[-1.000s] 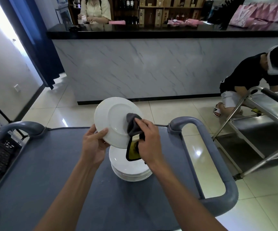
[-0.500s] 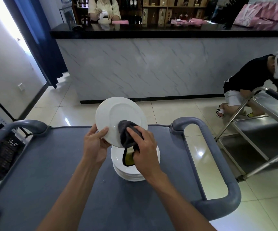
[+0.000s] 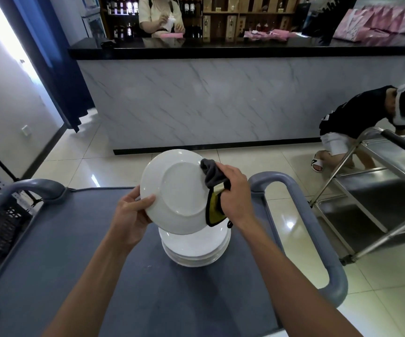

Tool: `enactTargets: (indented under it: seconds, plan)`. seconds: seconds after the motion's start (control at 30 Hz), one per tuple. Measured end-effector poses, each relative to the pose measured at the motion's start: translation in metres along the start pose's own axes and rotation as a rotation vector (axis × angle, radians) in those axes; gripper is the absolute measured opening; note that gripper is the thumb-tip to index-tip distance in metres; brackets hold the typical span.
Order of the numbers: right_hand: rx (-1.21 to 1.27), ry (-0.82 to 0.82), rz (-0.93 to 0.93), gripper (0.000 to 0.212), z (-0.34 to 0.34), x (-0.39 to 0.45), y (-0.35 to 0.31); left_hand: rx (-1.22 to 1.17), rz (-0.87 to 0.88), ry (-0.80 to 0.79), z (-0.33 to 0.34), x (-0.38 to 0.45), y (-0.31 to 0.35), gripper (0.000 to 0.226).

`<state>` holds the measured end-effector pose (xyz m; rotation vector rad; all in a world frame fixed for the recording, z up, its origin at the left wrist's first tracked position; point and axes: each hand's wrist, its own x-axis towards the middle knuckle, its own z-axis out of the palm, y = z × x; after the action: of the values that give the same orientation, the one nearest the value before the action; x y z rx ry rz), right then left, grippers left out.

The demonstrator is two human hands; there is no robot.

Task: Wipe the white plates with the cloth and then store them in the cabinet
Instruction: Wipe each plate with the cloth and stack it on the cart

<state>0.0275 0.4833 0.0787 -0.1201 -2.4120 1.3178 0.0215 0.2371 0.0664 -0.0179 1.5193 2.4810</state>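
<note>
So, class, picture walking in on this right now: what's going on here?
A person is wiping white plates at a grey cart. The left hand grips the rim of a raised plate, its underside facing the camera. The right hand holds a grey and yellow cloth against the plate's right edge. A stack of plates sits on the cart below. No cabinet is visible, so nothing looks stored yet.
</note>
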Motion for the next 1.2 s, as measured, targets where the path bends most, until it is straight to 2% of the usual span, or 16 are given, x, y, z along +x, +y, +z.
enactTargets:
  seconds: [0.13, 0.37, 0.77, 1.0, 1.2]
  plan:
    - [-0.038, 0.006, -0.019, 0.078, -0.005, 0.015, -0.007, 0.081, -0.026, -0.067, -0.001, -0.003, 0.001, 0.044]
    - [-0.160, -0.043, -0.164, 0.080, 0.002, 0.012, -0.041, 0.200, -0.017, -0.108, 0.013, -0.004, 0.001, 0.043]
    - [-0.277, -0.175, -0.397, 0.066, 0.032, -0.021, -0.063, 0.137, 0.014, -0.061, 0.013, -0.005, 0.000, 0.043]
    - [-0.324, -0.125, -0.377, 0.075, 0.029, -0.015, -0.065, 0.097, -0.014, -0.078, 0.007, -0.007, -0.003, 0.048]
    - [-0.310, -0.097, -0.280, 0.072, 0.022, -0.002, -0.055, 0.067, -0.013, -0.072, 0.004, -0.009, -0.002, 0.049]
